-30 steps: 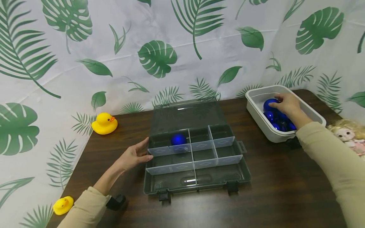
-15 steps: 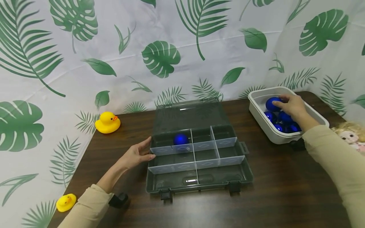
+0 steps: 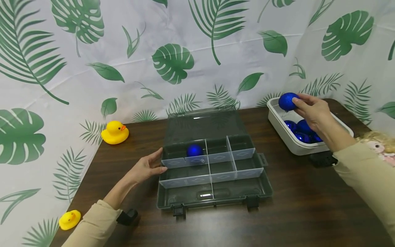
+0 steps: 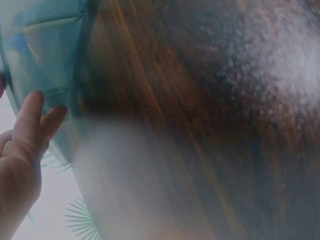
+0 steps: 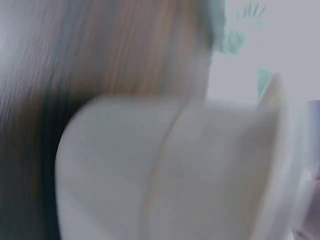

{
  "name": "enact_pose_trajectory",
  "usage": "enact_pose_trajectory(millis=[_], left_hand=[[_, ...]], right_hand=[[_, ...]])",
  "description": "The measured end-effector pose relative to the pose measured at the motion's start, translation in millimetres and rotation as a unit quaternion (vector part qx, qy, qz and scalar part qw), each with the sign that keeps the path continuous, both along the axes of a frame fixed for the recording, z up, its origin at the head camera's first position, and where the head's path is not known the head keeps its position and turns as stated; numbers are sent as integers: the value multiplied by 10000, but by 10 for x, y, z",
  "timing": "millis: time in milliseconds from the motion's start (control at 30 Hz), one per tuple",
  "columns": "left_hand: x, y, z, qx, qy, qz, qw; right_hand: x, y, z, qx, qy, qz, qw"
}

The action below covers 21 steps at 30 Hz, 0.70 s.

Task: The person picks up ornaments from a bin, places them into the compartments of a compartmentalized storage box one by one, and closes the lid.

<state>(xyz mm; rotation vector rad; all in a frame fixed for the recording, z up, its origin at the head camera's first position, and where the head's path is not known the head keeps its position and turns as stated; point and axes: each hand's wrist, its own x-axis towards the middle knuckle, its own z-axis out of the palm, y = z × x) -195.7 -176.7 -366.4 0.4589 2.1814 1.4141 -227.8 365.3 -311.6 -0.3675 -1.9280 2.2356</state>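
In the head view my right hand (image 3: pixel 314 111) pinches a glittery blue Christmas bauble (image 3: pixel 287 101) between thumb and fingers, held above the left rim of a white plastic tub (image 3: pixel 281 130). Several more blue baubles (image 3: pixel 303 127), some shiny, lie inside that tub. My left hand (image 3: pixel 144 168) rests its fairly straight fingers and thumb against the left side of a smoky grey compartment box (image 3: pixel 205 128), whose lid lies back. One matte blue bauble (image 3: pixel 194 150) sits in its back left compartment. The left wrist view has my left fingertips (image 4: pixel 34 100) at the box's side.
A larger yellow rubber duck (image 3: pixel 115 133) stands at the back left, and a smaller one (image 3: pixel 70 220) near the table's left edge. A blond doll (image 3: pixel 378 147) lies right of the tub. Leaf-patterned cloth (image 3: pixel 234 51) hangs behind the dark wooden table (image 3: pixel 296 206).
My right hand has lifted the glittery bauble up out of the tub, to above its left rim. My left hand stays at the box's side. The head view shifts slightly.
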Motion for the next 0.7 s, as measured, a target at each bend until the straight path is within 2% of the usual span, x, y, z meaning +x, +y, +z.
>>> enact_pose_trajectory(millis=[33,100,200,333,500,700], left_hand=[[-1,0,1,-5,-2,4,10000],[-5,0,5,-15,-4,23,10000],[-9,2,11,-33,-3,40,10000],[-11,6,14,-26,-24,56,10000],[-11,6,3,-25,-59,86,9999],[-5,1,-13,0,-17,81,10000]], right_hand=[[23,-53,21,-336,174,126,9992],[65,-175,70,-629,456,388,9962],[122,-398,149,-598,562,762,9937],[195,-785,210,-259,301,1298,9907],[254,-1238,167,-435,-7,2100,9767],[281,-1570,85,-194,-246,2418,9698]])
